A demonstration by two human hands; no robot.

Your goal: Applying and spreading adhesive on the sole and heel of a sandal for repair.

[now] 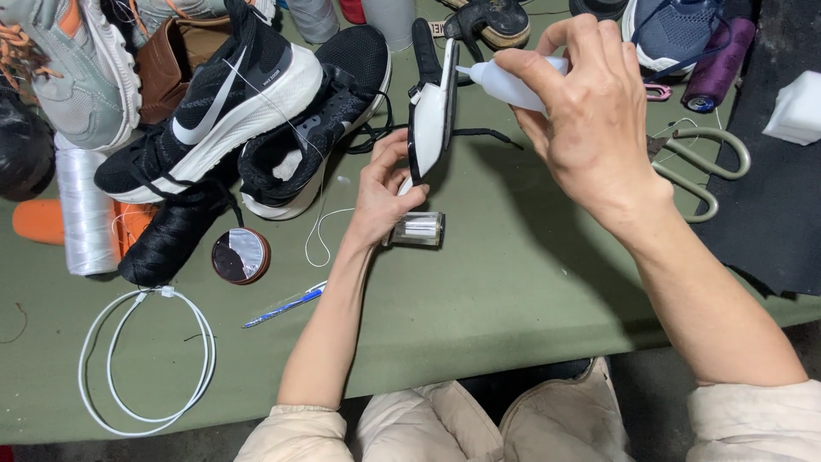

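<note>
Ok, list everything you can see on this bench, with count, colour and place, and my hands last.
black and white sneakers: two, piled upper left
grey and orange sneaker: one, top left corner
blue sneaker: one, top right edge
white thread spool: one, left
purple thread spool: one, top right
round tin: one, brown rim, left of centre
blue pen: one, below the tin
white cable: one coil, lower left
scissors: one pair, pale metal, right
white block: one, far right
green table: one
left hand: holds heeled shoe, black and white, clear heel
right hand: grip on white squeeze bottle, nozzle at the shoe
</note>
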